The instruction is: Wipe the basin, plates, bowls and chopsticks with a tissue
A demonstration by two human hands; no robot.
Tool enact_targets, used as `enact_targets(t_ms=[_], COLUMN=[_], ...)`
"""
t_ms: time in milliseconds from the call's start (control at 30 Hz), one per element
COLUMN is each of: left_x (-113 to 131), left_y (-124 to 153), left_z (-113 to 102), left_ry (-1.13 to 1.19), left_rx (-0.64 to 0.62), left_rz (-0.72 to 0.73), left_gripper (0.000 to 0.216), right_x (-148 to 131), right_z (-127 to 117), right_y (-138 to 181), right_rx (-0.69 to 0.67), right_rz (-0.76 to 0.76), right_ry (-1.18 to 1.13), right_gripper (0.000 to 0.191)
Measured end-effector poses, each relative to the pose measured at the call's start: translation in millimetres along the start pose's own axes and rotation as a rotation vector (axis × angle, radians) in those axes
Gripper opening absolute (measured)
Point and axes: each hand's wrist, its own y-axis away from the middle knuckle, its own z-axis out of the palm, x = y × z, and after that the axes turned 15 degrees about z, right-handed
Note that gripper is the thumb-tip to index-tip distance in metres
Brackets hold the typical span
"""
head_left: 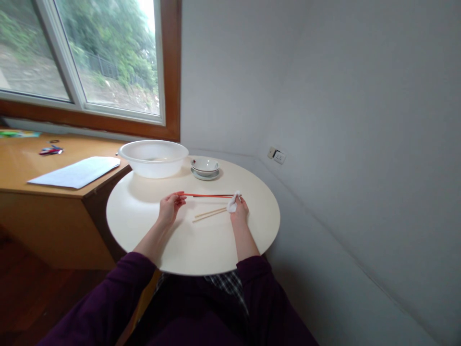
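Note:
A red chopstick stretches level between my two hands above the round table. Its left end is pinched in the fingers of my left hand. My right hand is closed on a white cloth, which is wrapped about the chopstick's right end. Just behind the red one, a dark chopstick shows in part, mostly covered by it. Two pale wooden chopsticks lie side by side on the tabletop below, their right ends near the cloth.
On the round white table stand a large translucent basin and a small stack of bowls on a plate. A wooden desk on the left bears white paper and scissors-like items. Wall sockets are at right.

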Motion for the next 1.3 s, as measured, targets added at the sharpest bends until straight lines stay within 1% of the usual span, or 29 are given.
enact_targets(t_ms=[200, 367, 667, 867, 1067, 1200, 1300], left_x=[6, 7, 3, -1, -6, -12, -14], left_y=[1, 1, -1, -1, -3, -6, -7], left_z=[2, 2, 0, -1, -4, -8, -10], left_ry=[0.042, 0.043, -0.004, -0.033, -0.127, -0.242, -0.339], left_rx=[0.002, 0.002, -0.018, -0.024, -0.001, 0.026, 0.011], left_rz=[-0.048, -0.061, -0.028, 0.011, 0.052, 0.094, 0.117], left_gripper=[0.021, 0.022, 0.021, 0.021, 0.024, 0.026, 0.029], right_x=[0, -1, -2, -2, -2, -2, -3], right_z=[1, 1, -2, -3, -3, -3, -2], right_y=[1, 2, -2, -2, -1, -1, -1], right_rx=[0.005, 0.008, -0.027, -0.063, -0.075, -0.061, -0.05], right_rz=[-0.005, 0.001, -0.002, 0.017, 0.026, 0.024, 0.02], right_ry=[-0.005, 0.0, 0.039, 0.041, 0.034, 0.024, 0.013], right_gripper=[0.018, 0.018, 0.015, 0.017, 0.019, 0.016, 0.016])
